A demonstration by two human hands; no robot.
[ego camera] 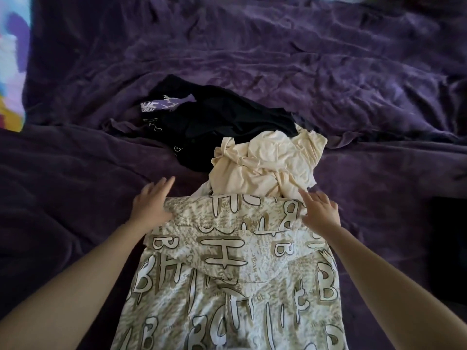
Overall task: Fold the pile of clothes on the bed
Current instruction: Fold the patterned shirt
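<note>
A white and olive garment printed with big letters (227,269) lies spread flat on the bed in front of me, its far edge folded over. My left hand (151,203) rests at that edge's left corner, fingers stretched out flat. At the right corner my right hand (319,209) lies the same way, fingers apart. Just beyond the printed garment sits a crumpled cream garment (267,162). Behind and left of it lies a rumpled black garment (214,120) with a purple print patch.
A wrinkled dark purple bedspread (328,79) covers the whole bed. A bright multicoloured surface (12,66) shows at the far left edge. A dark shape (447,236) sits at the right, beside the bed.
</note>
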